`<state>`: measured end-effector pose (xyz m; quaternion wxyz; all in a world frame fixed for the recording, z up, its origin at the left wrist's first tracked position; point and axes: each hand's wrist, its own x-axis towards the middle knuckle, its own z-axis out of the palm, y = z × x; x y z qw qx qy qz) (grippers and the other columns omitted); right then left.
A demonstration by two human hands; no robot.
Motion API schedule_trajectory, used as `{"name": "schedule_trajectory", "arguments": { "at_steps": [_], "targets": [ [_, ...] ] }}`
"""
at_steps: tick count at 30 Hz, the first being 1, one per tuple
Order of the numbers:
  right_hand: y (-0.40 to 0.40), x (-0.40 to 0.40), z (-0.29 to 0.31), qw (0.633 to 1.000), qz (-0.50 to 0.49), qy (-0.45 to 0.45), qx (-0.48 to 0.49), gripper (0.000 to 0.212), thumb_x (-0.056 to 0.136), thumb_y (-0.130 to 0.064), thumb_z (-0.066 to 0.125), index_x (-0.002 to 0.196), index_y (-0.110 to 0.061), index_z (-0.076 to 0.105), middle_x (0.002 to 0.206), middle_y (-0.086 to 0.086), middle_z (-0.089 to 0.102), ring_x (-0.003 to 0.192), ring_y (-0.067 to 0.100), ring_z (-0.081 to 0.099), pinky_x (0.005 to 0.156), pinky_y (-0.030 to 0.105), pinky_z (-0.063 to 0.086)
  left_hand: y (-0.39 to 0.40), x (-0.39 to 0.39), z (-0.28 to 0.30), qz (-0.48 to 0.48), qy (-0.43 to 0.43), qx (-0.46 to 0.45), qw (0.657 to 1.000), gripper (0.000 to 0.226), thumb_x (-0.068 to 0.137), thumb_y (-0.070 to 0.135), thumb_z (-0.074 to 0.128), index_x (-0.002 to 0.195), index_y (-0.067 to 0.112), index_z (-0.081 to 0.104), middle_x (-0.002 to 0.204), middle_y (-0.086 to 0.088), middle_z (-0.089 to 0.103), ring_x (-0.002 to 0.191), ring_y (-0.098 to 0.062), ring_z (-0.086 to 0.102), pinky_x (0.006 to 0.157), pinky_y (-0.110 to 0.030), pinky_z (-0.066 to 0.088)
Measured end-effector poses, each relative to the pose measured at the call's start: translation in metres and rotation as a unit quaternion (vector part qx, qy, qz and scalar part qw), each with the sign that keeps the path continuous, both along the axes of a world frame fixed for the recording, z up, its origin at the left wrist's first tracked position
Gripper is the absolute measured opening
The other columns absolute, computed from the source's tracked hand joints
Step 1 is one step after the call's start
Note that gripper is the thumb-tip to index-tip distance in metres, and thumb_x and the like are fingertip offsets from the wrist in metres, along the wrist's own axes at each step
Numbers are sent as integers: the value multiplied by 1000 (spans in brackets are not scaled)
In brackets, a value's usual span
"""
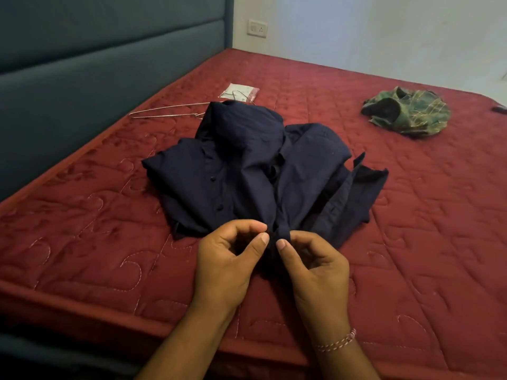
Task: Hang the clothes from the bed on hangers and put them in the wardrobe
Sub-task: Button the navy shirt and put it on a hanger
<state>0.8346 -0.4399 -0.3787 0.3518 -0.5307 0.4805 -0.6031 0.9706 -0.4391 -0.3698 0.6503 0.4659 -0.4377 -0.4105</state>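
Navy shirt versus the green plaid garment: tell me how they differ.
The navy shirt is plain dark blue; the green plaid garment is patterned. The navy shirt lies near the bed's front edge, its hem pinched by the left hand and right hand; the plaid one lies untouched, farther right. Both are crumpled on the red mattress.

Bare mattress (411, 215) between navy shirt (255, 171) and, seemingly, green shirt (408, 111).

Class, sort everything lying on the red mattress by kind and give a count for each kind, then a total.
Shirts: 2, the navy shirt that both hands pinch and the green plaid shirt
Wire hangers: 1, the wire hanger
Small packets: 1, the white packet
Dark object cut off at the right edge: 1
Total: 5
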Motion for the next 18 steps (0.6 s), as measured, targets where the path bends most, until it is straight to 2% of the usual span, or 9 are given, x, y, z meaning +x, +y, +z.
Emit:
{"name": "schedule_trajectory", "arguments": {
  "at_steps": [3,8,11,13,15,18],
  "targets": [
    [0,0,-4,1000,-4,27,-10,13,85,-11,81,94,-20,77,91,1,77,86,21,74,79,40,61,-2,1,-4,-11,5,3,1000,16,85,-4,78,89,11,76,81,1,74,78,-11,70,72,-21,57],
    [0,3,-9,997,-18,65,-42,20,85,-12,83,95,-27,76,90,-4,76,85,19,74,78,42,61,-2,2,-3,-19,-1,-2,1000,18,87,-6,76,88,11,73,74,7,67,74,-6,63,70,-20,55],
    [-3,1,-9,993,-4,101,-55,16,90,-13,74,99,-25,77,93,-8,75,90,17,73,81,32,58,-6,2,-4,-21,-17,-2,1000,19,87,-8,74,90,10,72,71,11,63,72,-3,60,71,-19,53],
    [-2,-2,-7,993,10,99,-62,28,89,-4,60,102,-22,77,96,-10,75,93,12,72,82,21,54,-7,1,-3,-21,-28,-4,999,21,87,-9,73,92,11,71,68,12,59,70,-2,57,71,-17,51],
    [-2,-3,-6,994,28,88,-61,35,89,4,54,102,-18,78,94,-10,74,86,7,70,78,17,52,-7,2,-3,-28,-19,4,999,23,88,-10,71,93,12,69,66,8,57,67,-5,55,69,-17,50],
    [-4,-4,-7,990,36,124,-58,27,95,4,62,105,-15,78,96,-8,76,91,9,71,81,19,52,-6,3,-4,-41,-9,17,999,23,89,-11,69,96,10,68,67,-1,54,68,-12,52,68,-20,48]
  ]
}}
